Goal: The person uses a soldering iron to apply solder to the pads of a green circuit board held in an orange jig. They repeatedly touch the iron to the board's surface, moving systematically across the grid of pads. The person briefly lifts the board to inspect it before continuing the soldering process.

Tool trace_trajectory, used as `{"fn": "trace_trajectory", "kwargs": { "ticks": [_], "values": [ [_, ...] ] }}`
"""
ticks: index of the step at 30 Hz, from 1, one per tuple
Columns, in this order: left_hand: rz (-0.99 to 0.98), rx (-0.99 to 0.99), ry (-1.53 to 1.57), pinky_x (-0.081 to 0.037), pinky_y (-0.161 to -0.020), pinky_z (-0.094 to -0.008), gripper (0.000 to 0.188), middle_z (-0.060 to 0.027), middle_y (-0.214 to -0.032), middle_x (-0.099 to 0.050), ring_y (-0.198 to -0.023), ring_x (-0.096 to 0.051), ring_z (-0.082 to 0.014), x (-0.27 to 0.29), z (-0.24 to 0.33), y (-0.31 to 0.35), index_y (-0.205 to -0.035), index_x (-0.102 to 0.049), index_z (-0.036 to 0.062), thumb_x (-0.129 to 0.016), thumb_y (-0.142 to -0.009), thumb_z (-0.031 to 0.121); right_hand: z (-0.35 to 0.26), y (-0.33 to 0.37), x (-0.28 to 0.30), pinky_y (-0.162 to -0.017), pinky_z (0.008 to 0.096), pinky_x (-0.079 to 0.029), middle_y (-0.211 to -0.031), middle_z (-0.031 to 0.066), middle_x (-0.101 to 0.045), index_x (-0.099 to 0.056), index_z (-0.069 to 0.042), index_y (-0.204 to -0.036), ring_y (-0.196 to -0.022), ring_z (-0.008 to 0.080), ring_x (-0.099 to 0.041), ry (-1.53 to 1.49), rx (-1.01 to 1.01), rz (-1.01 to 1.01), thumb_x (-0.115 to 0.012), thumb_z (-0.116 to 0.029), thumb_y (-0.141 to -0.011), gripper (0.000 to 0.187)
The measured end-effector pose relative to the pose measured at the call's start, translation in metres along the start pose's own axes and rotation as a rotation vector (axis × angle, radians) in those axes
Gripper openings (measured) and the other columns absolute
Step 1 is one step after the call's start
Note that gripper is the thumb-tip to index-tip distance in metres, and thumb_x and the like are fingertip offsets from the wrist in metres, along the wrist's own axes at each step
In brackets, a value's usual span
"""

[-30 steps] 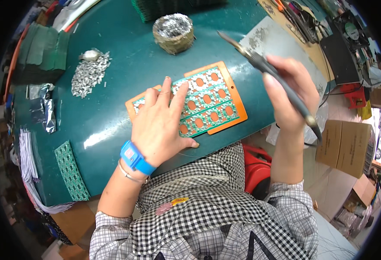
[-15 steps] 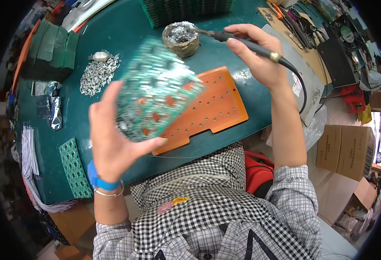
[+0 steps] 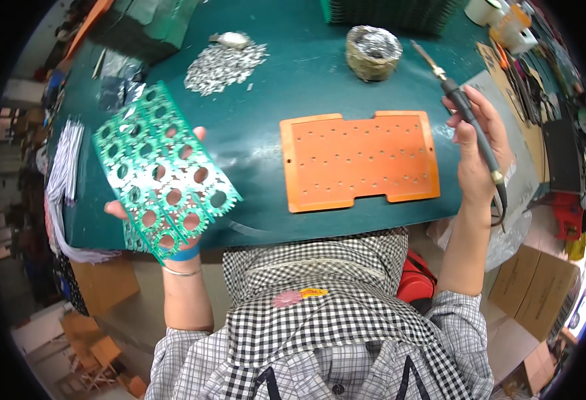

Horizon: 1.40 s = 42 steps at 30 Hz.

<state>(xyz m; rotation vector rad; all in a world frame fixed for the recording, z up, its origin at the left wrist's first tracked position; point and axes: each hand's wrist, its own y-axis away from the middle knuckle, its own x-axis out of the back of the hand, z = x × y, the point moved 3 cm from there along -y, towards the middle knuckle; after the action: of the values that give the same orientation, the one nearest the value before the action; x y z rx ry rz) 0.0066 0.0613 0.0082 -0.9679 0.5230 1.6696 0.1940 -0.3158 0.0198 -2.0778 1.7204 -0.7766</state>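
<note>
A green circuit board panel [image 3: 163, 163] with rows of round holes lies tilted over my left hand [image 3: 174, 196], above the table's left side. My thumb and fingertips show at its opposite edges, and skin shows through the holes; the rest of the hand is hidden. In my right hand [image 3: 477, 170] is a soldering iron [image 3: 465, 107], gripped by its dark handle, its tip pointing up and left. That tip is apart from the foil-lined round pot [image 3: 374, 53]. An orange rectangular fixture plate [image 3: 361, 160] with small holes rests flat between my hands.
Small whitish parts [image 3: 225, 68] lie heaped at the far left. Stacks of green boards stand at the back [image 3: 393, 15] and back left [image 3: 146, 27]. White wires [image 3: 66, 163] hang over the left edge. Tools [image 3: 523, 83] lie at the right; cardboard boxes [image 3: 533, 290] stand below.
My left hand has carried the panel left, away from over the orange plate, and turned it. My right hand has moved right and down, lifting the iron's tip from the foil-lined pot.
</note>
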Motion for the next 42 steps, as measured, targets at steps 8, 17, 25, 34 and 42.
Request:
{"fn": "trace_trajectory", "kwargs": {
  "ticks": [8, 17, 25, 34, 42],
  "values": [
    [-0.049, 0.014, 0.223, -0.053, -0.103, -0.0612, 0.127, -0.0395, -0.156, -0.031, -0.14, -0.044, -0.0499, -0.002, 0.014, 0.016, -0.162, -0.021, 0.0043, -0.069, -0.074, 0.082, -0.011, -0.007, -0.014, -0.075, 0.0236, -0.047, -0.121, 0.0192, -0.073, -0.051, 0.003, -0.147, -0.086, 0.0107, -0.062, 0.1, -0.036, -0.049, -0.058, -0.05, -0.103, 0.069],
    [-0.014, -0.029, 0.168, -0.05, -0.108, -0.0602, 0.13, -0.0326, -0.159, -0.032, -0.146, -0.034, -0.0537, -0.002, 0.043, 0.046, -0.163, -0.017, 0.0052, -0.068, -0.073, 0.084, -0.019, 0.043, -0.083, -0.076, 0.0269, -0.052, -0.113, 0.0185, -0.075, -0.071, -0.002, -0.112, -0.091, 0.0183, -0.071, 0.265, 0.138, -0.413, -0.057, -0.013, -0.104, 0.02],
    [-0.048, 0.005, 0.402, -0.044, -0.108, -0.068, 0.124, -0.037, -0.16, -0.028, -0.143, -0.04, -0.0508, 0.004, 0.057, 0.057, -0.163, -0.02, 0.0058, -0.05, -0.079, 0.091, -0.046, 0.098, -0.127, -0.081, 0.0406, -0.06, -0.122, 0.0274, -0.071, -0.057, -0.002, -0.087, -0.098, 0.0373, -0.074, 0.179, 0.234, -0.63, -0.067, 0.015, -0.072, 0.025],
    [-0.102, 0.042, 0.444, -0.052, -0.103, -0.0531, 0.121, -0.028, -0.169, -0.009, -0.142, -0.044, -0.0403, 0.011, 0.063, 0.069, -0.165, -0.011, 0.0062, -0.052, -0.085, 0.086, -0.058, 0.108, -0.113, -0.079, 0.0392, -0.06, -0.114, 0.0271, -0.074, -0.052, -0.004, -0.083, -0.08, 0.0292, -0.078, 0.106, 0.261, -0.478, -0.058, 0.017, -0.07, 0.025],
    [-0.095, 0.034, 0.386, -0.059, -0.089, -0.0448, 0.124, -0.0237, -0.171, -0.009, -0.13, -0.055, -0.0364, 0.015, 0.07, 0.078, -0.166, -0.011, 0.0083, -0.048, -0.082, 0.091, -0.068, 0.106, -0.114, -0.078, 0.0389, -0.059, -0.116, 0.0257, -0.074, -0.051, -0.004, -0.085, -0.079, 0.0289, -0.077, 0.143, 0.311, -0.48, -0.059, 0.016, -0.071, 0.026]
  ]
}}
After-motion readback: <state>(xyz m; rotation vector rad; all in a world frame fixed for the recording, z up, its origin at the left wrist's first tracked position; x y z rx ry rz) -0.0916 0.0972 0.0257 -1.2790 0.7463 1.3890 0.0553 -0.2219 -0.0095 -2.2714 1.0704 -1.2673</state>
